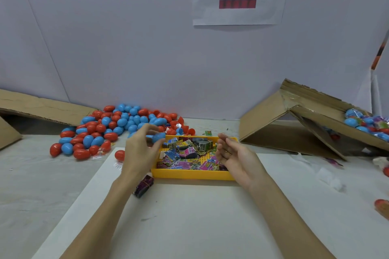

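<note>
My left hand (141,149) holds a blue plastic egg (159,137) between thumb and fingertips, just above the left end of a yellow tray (189,173). The tray is filled with several small colourful printed film sleeves (187,153). My right hand (231,153) hovers over the tray's right end, palm turned inward, fingers loosely curled and holding nothing. A big pile of red and blue eggs (109,128) lies on the table behind and left of the tray.
A lone red egg (119,155) sits left of my left wrist. A dark bundle of sleeves (144,185) lies by the tray's front left corner. A tilted cardboard box (315,120) with wrapped eggs stands at right, flat cardboard (42,107) at left. A white sheet (189,216) covers the table.
</note>
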The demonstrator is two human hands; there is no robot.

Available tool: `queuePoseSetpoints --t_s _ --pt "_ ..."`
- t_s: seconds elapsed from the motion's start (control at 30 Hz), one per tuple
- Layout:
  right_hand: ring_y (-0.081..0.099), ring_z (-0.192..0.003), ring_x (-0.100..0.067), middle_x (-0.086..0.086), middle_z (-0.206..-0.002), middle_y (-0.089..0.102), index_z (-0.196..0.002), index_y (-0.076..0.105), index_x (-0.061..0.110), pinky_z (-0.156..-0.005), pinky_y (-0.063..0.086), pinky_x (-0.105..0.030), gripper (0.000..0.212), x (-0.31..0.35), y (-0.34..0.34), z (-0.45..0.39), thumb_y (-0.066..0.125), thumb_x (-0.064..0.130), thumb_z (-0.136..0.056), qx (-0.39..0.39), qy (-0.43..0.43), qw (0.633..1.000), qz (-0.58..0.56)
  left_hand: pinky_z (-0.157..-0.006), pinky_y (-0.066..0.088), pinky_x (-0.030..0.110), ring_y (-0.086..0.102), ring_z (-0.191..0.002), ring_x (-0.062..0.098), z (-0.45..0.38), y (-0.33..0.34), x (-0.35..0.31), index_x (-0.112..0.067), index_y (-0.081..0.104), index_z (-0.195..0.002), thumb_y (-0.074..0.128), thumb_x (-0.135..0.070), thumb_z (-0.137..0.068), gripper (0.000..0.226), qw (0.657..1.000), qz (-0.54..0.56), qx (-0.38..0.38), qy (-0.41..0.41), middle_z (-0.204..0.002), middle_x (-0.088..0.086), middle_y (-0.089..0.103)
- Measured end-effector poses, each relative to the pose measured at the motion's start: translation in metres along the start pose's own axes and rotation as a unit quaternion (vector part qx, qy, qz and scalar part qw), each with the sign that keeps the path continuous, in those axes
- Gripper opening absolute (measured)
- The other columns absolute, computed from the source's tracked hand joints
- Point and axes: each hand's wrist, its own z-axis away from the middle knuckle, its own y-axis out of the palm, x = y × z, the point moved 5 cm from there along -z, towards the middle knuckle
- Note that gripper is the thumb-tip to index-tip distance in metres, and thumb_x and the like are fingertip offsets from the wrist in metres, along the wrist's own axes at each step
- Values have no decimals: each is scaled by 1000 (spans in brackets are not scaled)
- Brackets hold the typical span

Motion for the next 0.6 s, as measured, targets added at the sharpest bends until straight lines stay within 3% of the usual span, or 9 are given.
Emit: queuePoseSetpoints --t_s 0.1,0.17,0.27,0.4,0.47,0.6 --pt "71 -83 -17 -10 -92 73 -113 71 3 -75 58 -28 24 1 4 4 47 6 -106 10 -39 996 75 -78 56 15 70 -92 7 15 13 -20 -18 69 -114 76 -25 -90 25 991 104 79 -10 -104 -10 72" --pt "73 -93 -17 -8 -101 76 -118 71 9 -80 59 -26 24 3 13 11 50 5 -106 29 -111 973 201 -82 59 21 73 -95 7 22 22 -29 -19 71 -116 72 -28 -93 25 976 172 127 -36 -105 -9 75" --pt "71 -109 -11 3 -118 74 -130 67 22 -89 59 -25 34 -1 30 25 62 6 -101 60 -244 879 405 -82 58 18 72 -97 5 30 31 -31 -21 73 -119 67 -27 -96 25 960 215 159 -86 -105 -8 75" --pt "66 -109 -1 11 -121 69 -122 73 25 -87 57 -18 32 -16 49 39 69 8 -96 64 -333 783 521 -81 58 19 73 -98 12 33 33 -32 -17 73 -119 63 -25 -99 23 949 243 171 -102 -106 -4 75" --pt "67 -104 -1 9 -115 70 -116 74 25 -84 56 -15 27 -16 50 43 71 9 -95 33 -359 777 516 -77 59 21 76 -91 17 34 32 -37 -13 71 -118 61 -25 -101 23 935 283 178 -114 -104 2 76" --pt "70 -97 -5 8 -103 74 -112 75 20 -84 58 -20 17 -12 43 42 70 20 -96 -20 -341 809 480 -85 61 30 77 -90 21 35 31 -44 -11 66 -121 50 -24 -106 26 922 306 213 -106 -104 7 76"
